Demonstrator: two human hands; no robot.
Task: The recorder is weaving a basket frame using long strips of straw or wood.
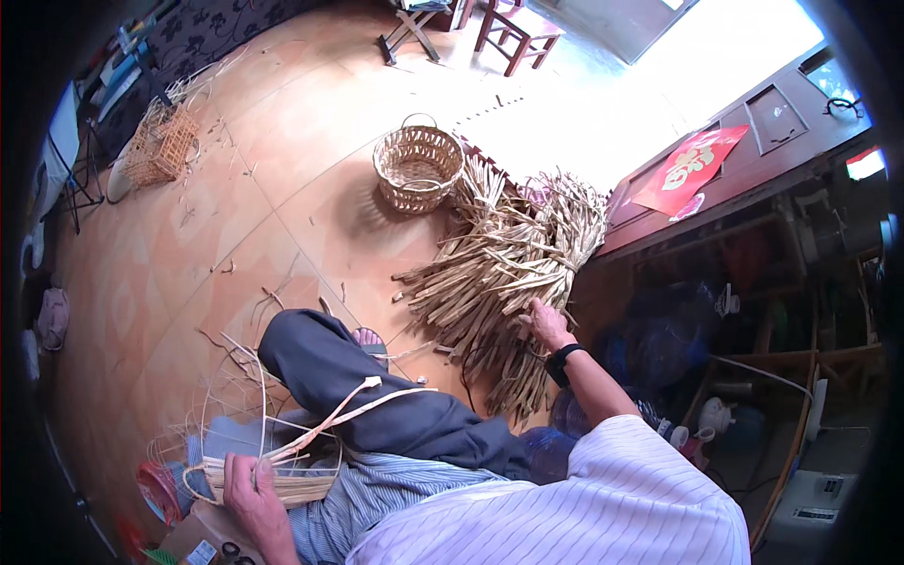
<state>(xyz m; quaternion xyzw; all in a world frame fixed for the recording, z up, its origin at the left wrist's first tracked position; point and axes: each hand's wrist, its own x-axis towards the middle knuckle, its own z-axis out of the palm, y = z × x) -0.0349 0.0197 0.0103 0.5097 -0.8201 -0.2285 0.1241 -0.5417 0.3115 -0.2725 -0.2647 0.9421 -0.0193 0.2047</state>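
The half-made piece (306, 489) of pale strips sits on our lap, low down and to the left. Our left hand (256, 497) has its grip closed on it, with the thumb and fingers around the strips. We think it is only part done: many strips lie side by side in a flat bunch, but long loose ends (330, 421) poke up and out, and thin ones curl around it. Those ends do not look tucked in yet.

Our right hand (549, 325) reaches out to the big pile of dry strips (518, 254). Its fingers touch the pile, but the view is small there, so we cannot tell if the grip is holding a strip. Lots of strips are left in that pile.

Just beside the pile, a round basket (414, 200) with two handles stands on the tile floor (320, 141). It looks all done to us. Farther off to the left is an orange basket (162, 151), and a wooden chair (520, 36) is at the top.
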